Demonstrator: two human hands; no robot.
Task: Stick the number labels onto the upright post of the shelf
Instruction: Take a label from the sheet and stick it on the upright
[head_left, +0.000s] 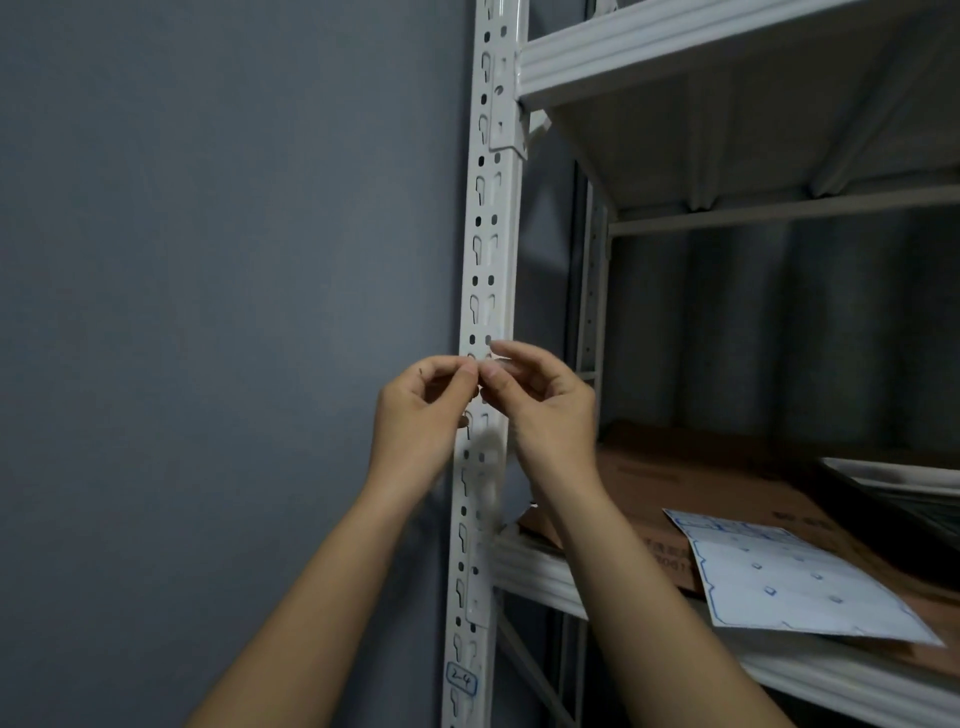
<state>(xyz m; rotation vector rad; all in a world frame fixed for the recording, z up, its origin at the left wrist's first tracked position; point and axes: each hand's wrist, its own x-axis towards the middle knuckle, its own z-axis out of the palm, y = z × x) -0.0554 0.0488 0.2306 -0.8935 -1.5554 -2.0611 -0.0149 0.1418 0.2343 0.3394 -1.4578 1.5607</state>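
Both hands (480, 382) pinch together over the post (491, 249), hiding whatever they hold.

Wall (218, 260): plain grey, matte, fills the left side.
Upper shelf board (727, 104): white metal, seen from beneath, ribbed front edge.
Lower shelf board (540, 571): white, carries flat brown cardboard (727, 499) and a white printed sheet (795, 587).
Back of unit (779, 322): dim, grey, in shadow.
Rear post (589, 312): white, perforated.
Light: low, cool, even.
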